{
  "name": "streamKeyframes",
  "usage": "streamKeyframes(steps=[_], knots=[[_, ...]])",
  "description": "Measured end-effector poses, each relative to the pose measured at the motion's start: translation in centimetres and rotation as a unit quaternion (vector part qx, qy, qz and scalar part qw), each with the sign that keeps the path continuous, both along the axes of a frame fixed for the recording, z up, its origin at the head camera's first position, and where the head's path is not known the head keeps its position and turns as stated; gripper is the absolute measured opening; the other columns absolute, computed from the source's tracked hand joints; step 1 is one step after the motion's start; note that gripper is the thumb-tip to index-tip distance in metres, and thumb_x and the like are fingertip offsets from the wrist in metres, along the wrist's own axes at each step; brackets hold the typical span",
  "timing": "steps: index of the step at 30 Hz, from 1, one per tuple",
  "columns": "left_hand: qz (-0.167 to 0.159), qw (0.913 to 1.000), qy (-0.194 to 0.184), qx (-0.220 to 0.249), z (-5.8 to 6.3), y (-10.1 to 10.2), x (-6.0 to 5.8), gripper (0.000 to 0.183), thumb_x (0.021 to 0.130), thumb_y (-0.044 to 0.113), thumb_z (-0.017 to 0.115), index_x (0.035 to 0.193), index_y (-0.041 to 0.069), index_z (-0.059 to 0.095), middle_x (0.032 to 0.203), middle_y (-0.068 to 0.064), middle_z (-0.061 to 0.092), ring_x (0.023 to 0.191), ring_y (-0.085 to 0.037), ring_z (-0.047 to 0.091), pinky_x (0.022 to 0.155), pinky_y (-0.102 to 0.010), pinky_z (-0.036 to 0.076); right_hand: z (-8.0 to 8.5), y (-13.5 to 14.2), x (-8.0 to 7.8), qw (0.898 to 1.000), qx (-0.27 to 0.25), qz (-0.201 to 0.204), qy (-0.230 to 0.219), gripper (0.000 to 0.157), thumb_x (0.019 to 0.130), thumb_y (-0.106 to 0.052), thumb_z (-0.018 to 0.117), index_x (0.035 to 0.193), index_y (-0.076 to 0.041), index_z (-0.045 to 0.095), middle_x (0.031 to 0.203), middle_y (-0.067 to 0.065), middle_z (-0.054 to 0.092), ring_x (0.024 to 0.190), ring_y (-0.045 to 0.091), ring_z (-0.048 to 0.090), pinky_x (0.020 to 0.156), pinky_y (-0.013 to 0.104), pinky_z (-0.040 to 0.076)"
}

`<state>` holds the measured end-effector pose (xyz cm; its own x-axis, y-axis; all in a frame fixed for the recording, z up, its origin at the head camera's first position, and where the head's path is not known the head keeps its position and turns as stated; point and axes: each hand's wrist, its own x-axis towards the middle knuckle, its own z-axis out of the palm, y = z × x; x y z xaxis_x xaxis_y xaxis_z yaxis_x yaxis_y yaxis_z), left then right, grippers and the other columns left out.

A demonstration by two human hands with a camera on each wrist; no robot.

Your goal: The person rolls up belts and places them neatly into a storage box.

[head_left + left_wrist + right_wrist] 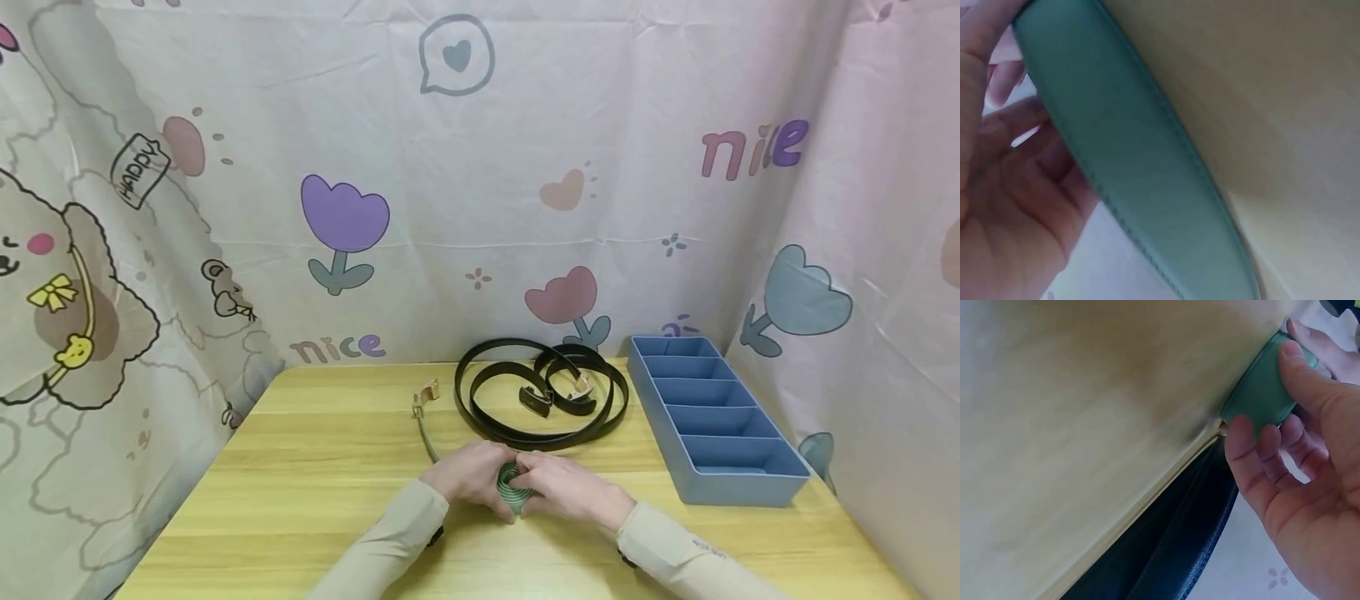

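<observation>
A green belt (514,498) is wound into a tight coil near the middle of the table, standing on its edge. My left hand (474,477) curls round the coil's left side. From the right, my right hand (572,487) grips it with thumb and fingers, as the right wrist view shows on the green strap (1263,387). The belt's loose end runs out past my left hand to a gold buckle (427,391) at the back. In the left wrist view that stitched strap (1122,137) crosses close in front of my left fingers.
Black belts (542,440) with metal buckles lie loosely coiled just behind my hands. To the right stands a blue divided box (678,454) with several compartments. A patterned curtain (480,167) hangs along the back and sides of the wooden table (247,500).
</observation>
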<state>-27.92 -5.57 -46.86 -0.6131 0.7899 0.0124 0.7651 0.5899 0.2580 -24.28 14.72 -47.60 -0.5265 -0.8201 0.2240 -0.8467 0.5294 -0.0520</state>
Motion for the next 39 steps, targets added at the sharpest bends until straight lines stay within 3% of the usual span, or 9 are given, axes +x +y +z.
streamKeyframes(steps=[7, 12, 16, 19, 25, 33, 36, 39], knots=[[-0.002, 0.9972, -0.075, 0.003, 0.0, -0.7, -0.2, 0.065, 0.06, 0.027, 0.092, 0.118, 0.027, 0.062, 0.112, 0.015, 0.066, 0.096, 0.002, 0.057, 0.089, -0.018, 0.046, 0.1, 0.3, -0.5, 1.0, 0.007, 0.021, -0.013, 0.036, 0.08, -0.032, 0.076, 0.114, -0.02, 0.071, 0.096, -0.009, 0.051, 0.088, 0.002, 0.048, 0.079, 0.015, 0.044], [0.017, 0.999, -0.041, 0.003, -0.1, -0.8, -0.2, 0.065, 0.057, 0.037, 0.092, 0.116, 0.03, 0.064, 0.103, 0.017, 0.066, 0.088, 0.003, 0.057, 0.082, -0.018, 0.047, 0.0, -0.3, -0.1, 1.0, 0.016, -0.001, 0.006, 0.039, 0.082, -0.042, 0.072, 0.114, -0.019, 0.07, 0.107, -0.005, 0.057, 0.094, 0.005, 0.052, 0.086, 0.024, 0.049], [0.022, 0.9997, -0.005, -0.001, 0.1, -0.7, -0.1, 0.065, 0.055, 0.05, 0.091, 0.112, 0.031, 0.066, 0.099, 0.02, 0.065, 0.083, 0.004, 0.055, 0.077, -0.017, 0.046, -0.2, -1.0, 0.1, 0.999, 0.018, -0.007, 0.038, 0.034, 0.084, -0.046, 0.07, 0.105, -0.019, 0.071, 0.097, -0.008, 0.055, 0.086, 0.004, 0.05, 0.078, 0.021, 0.049], [0.021, 0.9996, -0.02, 0.0, 0.4, -1.0, -0.1, 0.069, 0.056, 0.047, 0.091, 0.117, 0.029, 0.065, 0.1, 0.018, 0.067, 0.083, 0.003, 0.056, 0.077, -0.017, 0.046, 0.0, -1.0, 0.0, 0.999, 0.013, 0.005, 0.035, 0.027, 0.084, -0.038, 0.072, 0.102, -0.018, 0.072, 0.091, -0.008, 0.054, 0.081, 0.003, 0.051, 0.072, 0.017, 0.047], [0.02, 0.9972, -0.072, 0.008, 0.8, -1.7, -0.3, 0.084, 0.058, 0.028, 0.093, 0.134, 0.032, 0.057, 0.117, 0.01, 0.067, 0.094, 0.0, 0.058, 0.085, -0.019, 0.046, 0.8, -0.3, -0.6, 1.0, 0.026, 0.006, -0.013, 0.036, 0.083, -0.029, 0.074, 0.117, -0.016, 0.07, 0.103, -0.004, 0.061, 0.094, 0.005, 0.059, 0.084, 0.018, 0.049], [0.027, 0.9995, -0.008, 0.012, 0.3, -0.9, -0.3, 0.059, 0.056, 0.044, 0.092, 0.103, 0.024, 0.062, 0.088, 0.018, 0.061, 0.074, 0.002, 0.052, 0.07, -0.016, 0.045, 0.1, -0.8, -0.2, 1.0, 0.006, -0.001, 0.0, 0.036, 0.088, -0.037, 0.07, 0.115, -0.014, 0.068, 0.108, -0.003, 0.062, 0.093, 0.005, 0.058, 0.082, 0.02, 0.05], [0.036, 0.9993, -0.008, 0.012, 0.0, -0.9, -0.2, 0.06, 0.055, 0.048, 0.091, 0.101, 0.024, 0.061, 0.087, 0.018, 0.06, 0.073, 0.002, 0.052, 0.07, -0.016, 0.045, -0.1, -0.8, -0.3, 1.0, -0.013, 0.002, -0.021, 0.032, 0.087, -0.032, 0.07, 0.113, -0.014, 0.069, 0.106, -0.004, 0.063, 0.092, 0.003, 0.058, 0.081, 0.019, 0.049], [0.03, 0.999, -0.026, 0.02, -0.2, -1.1, -0.3, 0.063, 0.057, 0.044, 0.092, 0.109, 0.024, 0.062, 0.094, 0.016, 0.064, 0.079, 0.002, 0.054, 0.074, -0.017, 0.046, 0.0, -0.4, -0.7, 0.999, -0.011, 0.003, -0.042, 0.034, 0.086, -0.029, 0.071, 0.116, -0.014, 0.07, 0.107, -0.004, 0.063, 0.096, 0.004, 0.059, 0.084, 0.019, 0.049]])
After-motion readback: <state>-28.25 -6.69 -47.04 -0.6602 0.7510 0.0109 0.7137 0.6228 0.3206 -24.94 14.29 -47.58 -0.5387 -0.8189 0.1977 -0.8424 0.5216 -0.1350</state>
